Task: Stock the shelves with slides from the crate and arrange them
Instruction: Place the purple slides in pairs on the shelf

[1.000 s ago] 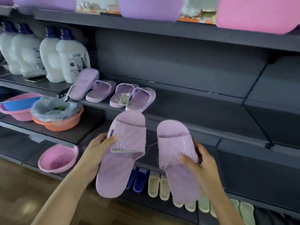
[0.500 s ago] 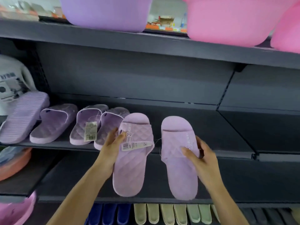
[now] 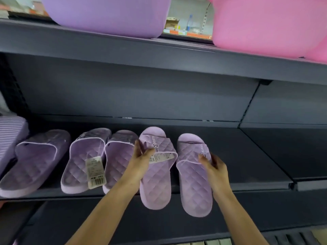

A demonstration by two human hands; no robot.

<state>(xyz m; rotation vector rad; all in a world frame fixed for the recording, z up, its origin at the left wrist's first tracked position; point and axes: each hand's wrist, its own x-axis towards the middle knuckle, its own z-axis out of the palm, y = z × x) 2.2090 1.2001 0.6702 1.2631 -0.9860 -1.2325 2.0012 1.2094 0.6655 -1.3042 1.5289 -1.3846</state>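
I hold a pair of lilac quilted slides over the front of the dark grey shelf (image 3: 247, 167). My left hand (image 3: 141, 161) grips the left slide (image 3: 157, 177) at its strap, beside a white tag. My right hand (image 3: 215, 171) grips the right slide (image 3: 192, 181) at the strap's outer edge. Both slides point toes-in, their heels hanging past the shelf lip. To their left three more lilac slides (image 3: 85, 163) lie in a row on the same shelf, one with a barcode tag (image 3: 95, 172).
A ribbed lilac slide sole (image 3: 10, 137) leans at the far left. Above, the upper shelf carries a purple tub (image 3: 106, 15) and a pink tub (image 3: 265, 25). The shelf stretches bare to the right of the held pair. More slides (image 3: 212, 242) peek from the bottom shelf.
Both hands have carried the pair up and forward onto the shelf, next to the row of lilac slides. The view has moved closer and to the right.
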